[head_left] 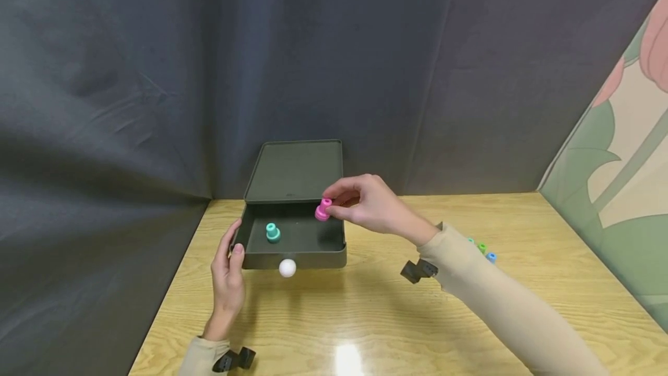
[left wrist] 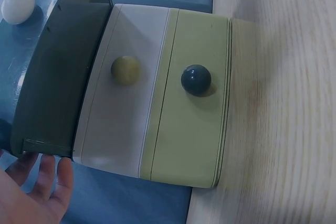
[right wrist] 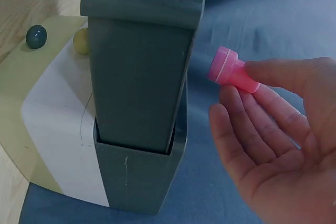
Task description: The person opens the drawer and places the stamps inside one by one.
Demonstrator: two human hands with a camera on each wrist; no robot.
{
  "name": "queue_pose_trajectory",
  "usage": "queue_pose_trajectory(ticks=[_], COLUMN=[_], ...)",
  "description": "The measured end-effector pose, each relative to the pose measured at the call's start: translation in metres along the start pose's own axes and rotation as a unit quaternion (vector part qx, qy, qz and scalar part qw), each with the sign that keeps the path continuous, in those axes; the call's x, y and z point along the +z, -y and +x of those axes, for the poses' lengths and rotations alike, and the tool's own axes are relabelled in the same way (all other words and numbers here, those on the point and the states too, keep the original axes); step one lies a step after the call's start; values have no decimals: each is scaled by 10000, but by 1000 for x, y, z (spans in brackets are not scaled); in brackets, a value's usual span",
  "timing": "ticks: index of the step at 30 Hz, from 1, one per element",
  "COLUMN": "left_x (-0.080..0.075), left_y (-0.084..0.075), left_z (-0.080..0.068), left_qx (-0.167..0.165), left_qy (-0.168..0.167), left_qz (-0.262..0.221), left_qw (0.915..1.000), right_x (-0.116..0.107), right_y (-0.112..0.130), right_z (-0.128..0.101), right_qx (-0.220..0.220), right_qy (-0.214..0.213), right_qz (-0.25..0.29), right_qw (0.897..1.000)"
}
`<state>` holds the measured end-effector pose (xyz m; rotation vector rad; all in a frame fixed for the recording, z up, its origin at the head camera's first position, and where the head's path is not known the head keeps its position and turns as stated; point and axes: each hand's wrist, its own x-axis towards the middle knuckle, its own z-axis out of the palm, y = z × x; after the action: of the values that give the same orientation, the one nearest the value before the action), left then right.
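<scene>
A dark grey drawer (head_left: 300, 237) stands pulled out of a small drawer unit (head_left: 293, 170), its white knob (head_left: 287, 268) facing me. A teal peg (head_left: 273, 232) sits upright inside it at the left. My right hand (head_left: 334, 202) pinches a pink peg (head_left: 323, 209) between thumb and fingertips, above the drawer's back right corner. The pink peg (right wrist: 231, 70) shows clearly in the right wrist view. My left hand (head_left: 229, 266) rests with straight fingers against the drawer's front left corner; its fingers (left wrist: 44, 179) lie by the drawer's edge.
Under the dark drawer are a white drawer with a yellowish knob (left wrist: 125, 70) and a light green drawer with a dark knob (left wrist: 196, 80), both closed. Green (head_left: 481, 247) and blue (head_left: 491, 257) pegs lie on the wooden table behind my right forearm. A dark curtain hangs behind.
</scene>
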<state>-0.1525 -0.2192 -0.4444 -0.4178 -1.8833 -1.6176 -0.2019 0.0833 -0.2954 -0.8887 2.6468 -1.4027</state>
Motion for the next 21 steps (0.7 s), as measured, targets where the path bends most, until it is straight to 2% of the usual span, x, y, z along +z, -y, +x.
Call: queue_pose_trajectory(ticks=[7,15,21], left_x=[0,4,6], left_y=[1,1,2], left_z=[-1,0,0], left_qx=[6,27,-74], left_qy=[-40,-37,-43], left_qz=[17,-73,-50], left_qw=[10000,10000,10000], right_x=[13,28,37], right_y=[-2,-6,-9], right_z=[15,24,30], right_qx=[151,53,45], right_qy=[282,456,523], right_qz=[-110,-474,-592], right_qw=[9994,9978,9969])
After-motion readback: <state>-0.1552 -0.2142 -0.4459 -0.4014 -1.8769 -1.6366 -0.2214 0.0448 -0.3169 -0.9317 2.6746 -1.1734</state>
